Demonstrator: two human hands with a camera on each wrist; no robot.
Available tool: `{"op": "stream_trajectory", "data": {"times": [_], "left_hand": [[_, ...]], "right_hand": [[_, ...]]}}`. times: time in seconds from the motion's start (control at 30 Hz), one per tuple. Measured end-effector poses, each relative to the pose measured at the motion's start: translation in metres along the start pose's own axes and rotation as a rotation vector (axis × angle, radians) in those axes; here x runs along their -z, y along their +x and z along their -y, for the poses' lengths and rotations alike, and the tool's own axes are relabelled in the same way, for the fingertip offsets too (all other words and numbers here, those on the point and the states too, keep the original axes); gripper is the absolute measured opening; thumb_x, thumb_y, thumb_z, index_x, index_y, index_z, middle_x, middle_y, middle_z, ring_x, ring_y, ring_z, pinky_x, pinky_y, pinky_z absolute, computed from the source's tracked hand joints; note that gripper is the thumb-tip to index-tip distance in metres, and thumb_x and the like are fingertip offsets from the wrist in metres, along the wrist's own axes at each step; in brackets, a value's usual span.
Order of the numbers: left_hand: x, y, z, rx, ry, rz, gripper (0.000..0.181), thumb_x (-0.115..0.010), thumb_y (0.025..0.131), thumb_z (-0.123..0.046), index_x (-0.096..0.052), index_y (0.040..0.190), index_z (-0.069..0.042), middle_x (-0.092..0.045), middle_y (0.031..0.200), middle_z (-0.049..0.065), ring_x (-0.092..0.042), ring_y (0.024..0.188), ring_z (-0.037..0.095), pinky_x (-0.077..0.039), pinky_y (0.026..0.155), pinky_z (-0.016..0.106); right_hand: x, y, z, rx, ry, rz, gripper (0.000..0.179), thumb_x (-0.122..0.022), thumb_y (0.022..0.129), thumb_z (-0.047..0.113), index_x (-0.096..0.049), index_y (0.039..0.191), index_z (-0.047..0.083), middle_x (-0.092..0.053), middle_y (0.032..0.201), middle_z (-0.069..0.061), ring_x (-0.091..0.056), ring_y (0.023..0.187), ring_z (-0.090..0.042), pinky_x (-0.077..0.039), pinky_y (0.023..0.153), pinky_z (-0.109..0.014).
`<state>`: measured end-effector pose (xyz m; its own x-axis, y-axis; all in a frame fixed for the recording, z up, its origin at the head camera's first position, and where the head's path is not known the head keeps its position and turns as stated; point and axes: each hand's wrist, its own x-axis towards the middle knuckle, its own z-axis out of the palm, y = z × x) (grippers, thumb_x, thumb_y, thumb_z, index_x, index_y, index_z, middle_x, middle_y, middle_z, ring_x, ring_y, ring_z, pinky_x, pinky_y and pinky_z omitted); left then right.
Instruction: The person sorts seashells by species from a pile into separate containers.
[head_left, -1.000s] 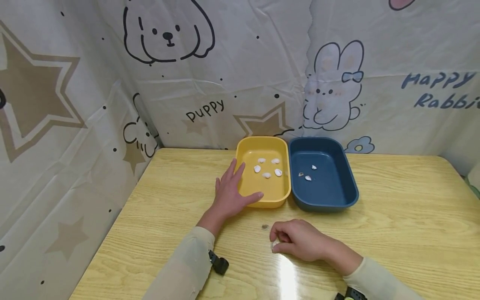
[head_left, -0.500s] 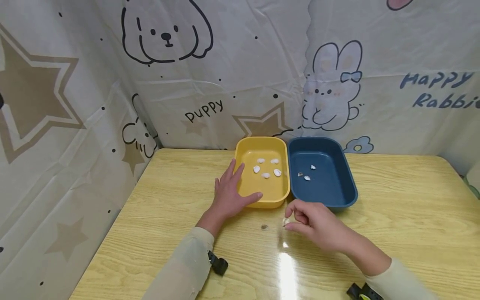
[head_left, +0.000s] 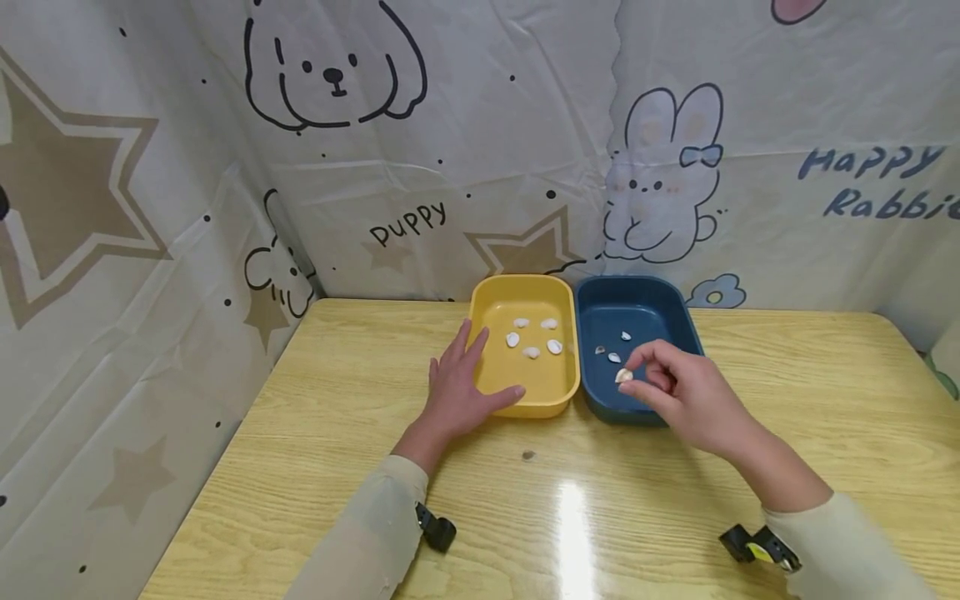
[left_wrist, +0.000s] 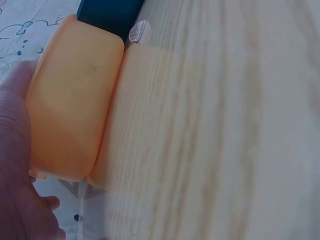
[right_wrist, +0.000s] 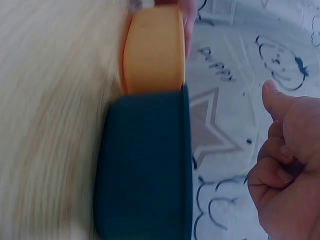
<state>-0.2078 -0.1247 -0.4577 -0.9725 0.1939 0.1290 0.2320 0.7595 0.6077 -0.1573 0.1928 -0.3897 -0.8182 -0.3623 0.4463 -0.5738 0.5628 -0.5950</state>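
My right hand (head_left: pixel 693 396) pinches a small pale seashell (head_left: pixel 624 376) between thumb and forefinger, over the near part of the blue tray (head_left: pixel 637 412). That shell is hidden in the right wrist view. Inside the blue tray lie a brownish shell (head_left: pixel 599 350) and two white shells (head_left: pixel 614 357). My left hand (head_left: pixel 459 385) rests on the yellow tray (head_left: pixel 528 408), its fingers spread along the left rim and its thumb at the front rim. Several white shells (head_left: pixel 531 352) are spread over that tray's bottom. One small ribbed shell (left_wrist: pixel 140 31) sits on the table just in front of the trays.
Both trays stand side by side at the back of the wooden table (head_left: pixel 360 358). Behind them hangs a printed cloth (head_left: pixel 360 167), which also covers the left side. Each wrist wears a black camera (head_left: pixel 437 529).
My right hand has lifted the pinched shell from the table and carried it forward and right, over the blue tray. The left hand stays on the yellow tray.
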Motion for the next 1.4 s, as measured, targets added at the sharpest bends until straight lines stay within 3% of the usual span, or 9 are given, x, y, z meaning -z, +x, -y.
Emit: {"op": "stream_trajectory", "data": {"times": [0.4, 0.73, 0.97, 1.4], "left_hand": [[-0.001, 0.0, 0.002, -0.011, -0.002, -0.01, 0.107, -0.069, 0.077, -0.073, -0.026, 0.16, -0.023, -0.003, 0.167, -0.004, -0.012, 0.149, 0.029, -0.001, 0.114, 0.062], [0.0, -0.001, 0.001, 0.007, -0.001, 0.003, 0.106, -0.069, 0.077, -0.071, -0.025, 0.161, -0.023, -0.002, 0.167, -0.005, -0.01, 0.15, 0.027, 0.001, 0.114, 0.06], [-0.001, -0.001, 0.001, -0.009, 0.003, -0.009, 0.106, -0.069, 0.077, -0.072, -0.026, 0.16, -0.022, -0.004, 0.167, -0.002, -0.011, 0.149, 0.033, -0.002, 0.114, 0.062], [0.0, -0.001, 0.001, -0.02, 0.006, -0.015, 0.107, -0.069, 0.076, -0.072, -0.027, 0.16, -0.021, -0.004, 0.167, -0.002, -0.011, 0.149, 0.036, -0.004, 0.113, 0.063]], "right_hand": [[0.014, 0.023, -0.046, -0.149, -0.137, -0.061, 0.019, -0.075, 0.092, 0.019, -0.061, 0.101, 0.009, -0.039, 0.067, 0.0, -0.039, 0.056, -0.019, -0.031, 0.053, -0.03], [0.011, 0.045, -0.076, -0.26, -0.163, -0.084, 0.025, -0.07, 0.096, 0.027, -0.06, 0.102, 0.005, -0.04, 0.068, -0.004, -0.042, 0.062, -0.023, -0.032, 0.058, -0.035], [0.003, 0.046, -0.089, -0.338, -0.152, -0.097, 0.029, -0.068, 0.097, 0.03, -0.06, 0.105, 0.003, -0.041, 0.071, -0.005, -0.043, 0.065, -0.025, -0.034, 0.059, -0.035], [-0.002, 0.046, -0.093, -0.369, -0.161, -0.09, 0.031, -0.068, 0.097, 0.031, -0.061, 0.107, 0.003, -0.042, 0.071, -0.005, -0.044, 0.064, -0.025, -0.034, 0.06, -0.038]]}}
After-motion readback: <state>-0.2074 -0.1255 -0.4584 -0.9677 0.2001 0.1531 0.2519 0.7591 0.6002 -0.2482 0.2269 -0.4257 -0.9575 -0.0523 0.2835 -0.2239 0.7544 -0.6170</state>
